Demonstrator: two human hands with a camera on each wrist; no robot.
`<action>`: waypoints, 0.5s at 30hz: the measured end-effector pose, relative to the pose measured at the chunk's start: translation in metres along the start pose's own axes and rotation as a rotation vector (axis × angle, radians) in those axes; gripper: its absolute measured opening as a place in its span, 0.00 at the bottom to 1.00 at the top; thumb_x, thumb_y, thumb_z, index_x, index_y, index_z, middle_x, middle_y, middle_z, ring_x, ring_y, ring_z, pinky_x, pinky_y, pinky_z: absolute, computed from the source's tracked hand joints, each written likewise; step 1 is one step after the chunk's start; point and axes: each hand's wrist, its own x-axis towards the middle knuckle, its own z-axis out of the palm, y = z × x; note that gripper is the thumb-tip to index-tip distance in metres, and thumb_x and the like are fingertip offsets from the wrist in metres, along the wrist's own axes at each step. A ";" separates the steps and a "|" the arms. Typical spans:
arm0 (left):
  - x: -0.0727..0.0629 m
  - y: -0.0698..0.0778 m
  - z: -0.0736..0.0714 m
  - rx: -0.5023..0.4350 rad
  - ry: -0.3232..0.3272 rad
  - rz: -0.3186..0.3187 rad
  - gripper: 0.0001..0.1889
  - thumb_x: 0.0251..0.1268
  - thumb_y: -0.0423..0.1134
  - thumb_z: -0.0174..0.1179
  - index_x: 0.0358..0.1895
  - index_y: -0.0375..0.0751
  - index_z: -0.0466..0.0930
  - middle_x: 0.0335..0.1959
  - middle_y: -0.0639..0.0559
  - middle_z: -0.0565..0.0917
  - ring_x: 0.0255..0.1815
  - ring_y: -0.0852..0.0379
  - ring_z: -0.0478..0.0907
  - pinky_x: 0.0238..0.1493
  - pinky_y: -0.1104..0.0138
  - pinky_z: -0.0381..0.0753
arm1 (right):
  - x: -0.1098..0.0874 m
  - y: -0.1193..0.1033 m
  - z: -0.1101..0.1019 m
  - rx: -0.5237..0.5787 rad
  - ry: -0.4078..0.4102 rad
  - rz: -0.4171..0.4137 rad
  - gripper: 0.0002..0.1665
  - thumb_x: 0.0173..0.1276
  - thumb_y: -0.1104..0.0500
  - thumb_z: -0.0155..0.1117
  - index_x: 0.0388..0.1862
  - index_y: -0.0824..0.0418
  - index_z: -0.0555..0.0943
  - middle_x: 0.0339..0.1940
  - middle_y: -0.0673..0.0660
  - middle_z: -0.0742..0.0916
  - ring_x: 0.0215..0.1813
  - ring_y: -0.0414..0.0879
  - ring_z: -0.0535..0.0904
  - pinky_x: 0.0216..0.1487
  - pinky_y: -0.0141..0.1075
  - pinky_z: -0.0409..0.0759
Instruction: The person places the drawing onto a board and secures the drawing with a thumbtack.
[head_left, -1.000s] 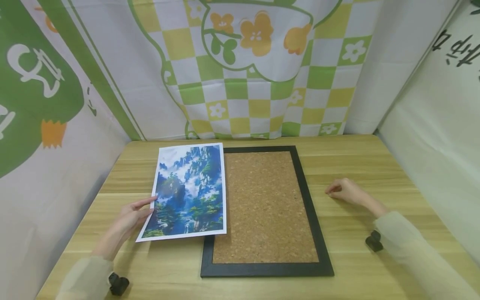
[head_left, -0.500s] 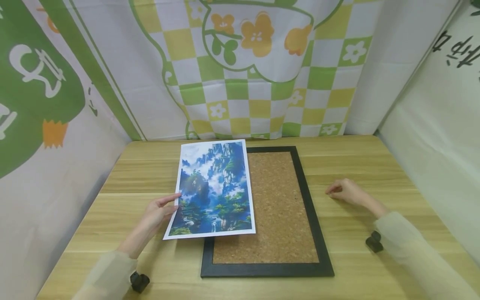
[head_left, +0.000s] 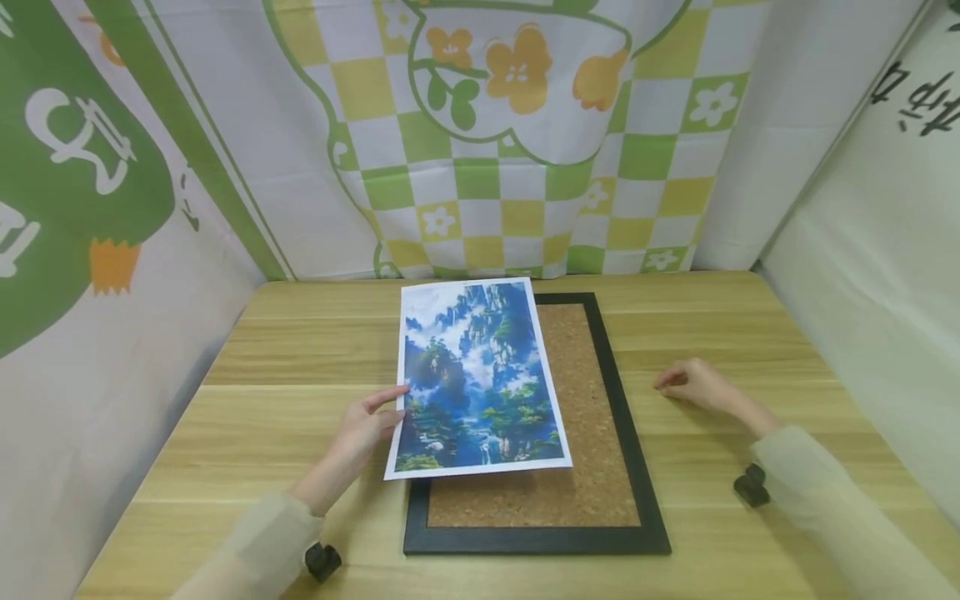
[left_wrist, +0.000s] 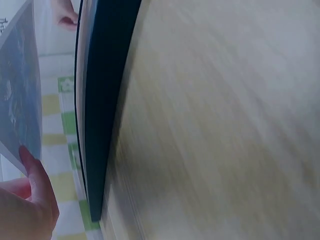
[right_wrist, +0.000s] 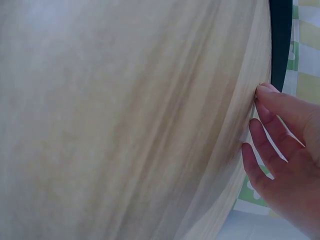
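Note:
My left hand (head_left: 365,429) pinches the left edge of a printed landscape picture (head_left: 476,379) with blue mountains, mist and green trees inside a white border. The sheet is held above the left part of a black frame (head_left: 536,540) with a cork board (head_left: 592,417) inside, hiding that side. In the left wrist view, thumb and finger grip the sheet (left_wrist: 20,95) just over the frame's dark edge (left_wrist: 107,75). My right hand (head_left: 697,386) rests on the table to the right of the frame, fingers loosely bent, holding nothing; the right wrist view shows the fingers (right_wrist: 260,165) slightly spread.
A light wood table (head_left: 247,400) lies under everything. Behind it hangs a green, yellow and white checked cloth (head_left: 517,208) with orange flowers. White printed sheets wall off the left and right sides. A small black device (head_left: 752,485) sits at each wrist.
My left hand has carried the picture to the right, from beside the frame's left edge to over much of the cork. The right hand and the frame stay put.

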 end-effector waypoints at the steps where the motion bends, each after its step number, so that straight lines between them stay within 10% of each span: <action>1: -0.001 0.000 0.004 -0.001 0.000 0.004 0.21 0.56 0.24 0.51 0.55 0.35 0.72 0.63 0.43 0.63 0.51 0.47 0.72 0.53 0.55 0.69 | 0.000 0.000 0.000 0.003 0.002 0.000 0.06 0.55 0.70 0.61 0.33 0.71 0.81 0.32 0.62 0.83 0.38 0.56 0.79 0.38 0.42 0.78; 15: -0.003 -0.009 0.043 0.004 -0.018 -0.015 0.19 0.55 0.22 0.52 0.52 0.36 0.75 0.62 0.39 0.65 0.43 0.53 0.77 0.42 0.62 0.77 | -0.001 0.002 0.000 0.009 -0.002 0.012 0.07 0.55 0.70 0.60 0.33 0.71 0.81 0.32 0.61 0.83 0.38 0.56 0.79 0.39 0.42 0.77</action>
